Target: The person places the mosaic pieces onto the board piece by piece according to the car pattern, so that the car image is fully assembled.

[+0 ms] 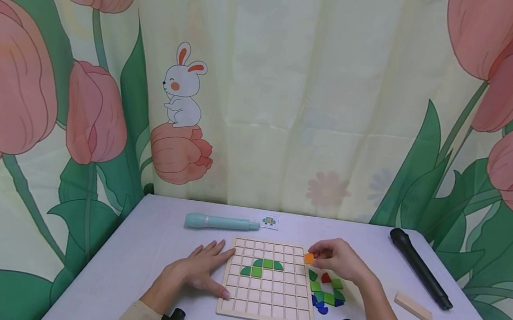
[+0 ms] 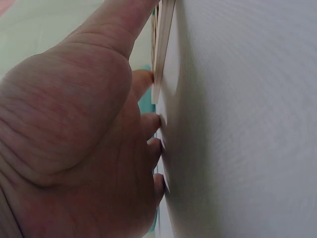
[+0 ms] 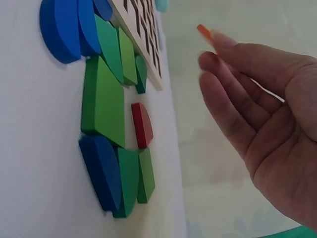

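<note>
A wooden grid board (image 1: 274, 300) lies on the table, with several green pieces (image 1: 268, 264) set in two rows of its cells. My left hand (image 1: 199, 269) rests at the board's left side, fingers spread, index fingertip and thumb at its edge. Between thumb and fingertips my right hand (image 1: 342, 260) pinches an orange square tile (image 1: 309, 258), over the board's upper right corner. In the right wrist view the orange tile (image 3: 204, 32) appears raised above the table. Below that hand lie loose tiles: a red one (image 3: 142, 125), several green ones (image 3: 105, 104) and several blue ones (image 3: 101, 171).
Behind the board are a light-blue marker-like stick (image 1: 220, 223) and a small card (image 1: 270, 221) with a coloured pattern. A black microphone-shaped stick (image 1: 421, 268) and a wooden block (image 1: 413, 307) lie to the right. A tulip-printed curtain (image 1: 301, 107) hangs behind the table.
</note>
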A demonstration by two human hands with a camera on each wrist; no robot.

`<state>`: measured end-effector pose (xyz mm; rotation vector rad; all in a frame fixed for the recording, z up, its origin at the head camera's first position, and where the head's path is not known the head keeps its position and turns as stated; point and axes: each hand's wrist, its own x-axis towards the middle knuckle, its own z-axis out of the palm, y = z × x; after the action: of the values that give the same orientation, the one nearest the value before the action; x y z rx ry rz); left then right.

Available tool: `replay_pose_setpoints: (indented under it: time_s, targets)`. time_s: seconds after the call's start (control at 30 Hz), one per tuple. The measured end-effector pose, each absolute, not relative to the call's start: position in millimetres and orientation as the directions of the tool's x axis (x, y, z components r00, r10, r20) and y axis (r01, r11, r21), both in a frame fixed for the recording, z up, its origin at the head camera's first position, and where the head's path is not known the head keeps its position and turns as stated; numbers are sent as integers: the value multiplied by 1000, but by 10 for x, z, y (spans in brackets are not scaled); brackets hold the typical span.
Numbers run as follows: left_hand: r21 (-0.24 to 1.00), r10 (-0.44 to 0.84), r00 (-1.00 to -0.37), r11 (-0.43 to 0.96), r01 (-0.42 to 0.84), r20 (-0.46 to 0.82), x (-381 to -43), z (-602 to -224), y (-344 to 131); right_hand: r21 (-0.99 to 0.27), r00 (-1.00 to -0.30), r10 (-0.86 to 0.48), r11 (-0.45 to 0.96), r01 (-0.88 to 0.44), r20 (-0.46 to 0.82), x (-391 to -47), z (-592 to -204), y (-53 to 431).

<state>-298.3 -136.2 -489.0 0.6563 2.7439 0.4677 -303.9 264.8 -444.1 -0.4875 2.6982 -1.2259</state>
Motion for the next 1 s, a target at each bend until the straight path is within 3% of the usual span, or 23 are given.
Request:
replay_pose_setpoints:
  time_s: [1.0]
  targets:
    - [379,484,-854,839,391,-190,-2989,-4889,-1374,-714,-945,-298,633,-301,134,-3022,-4556,2151]
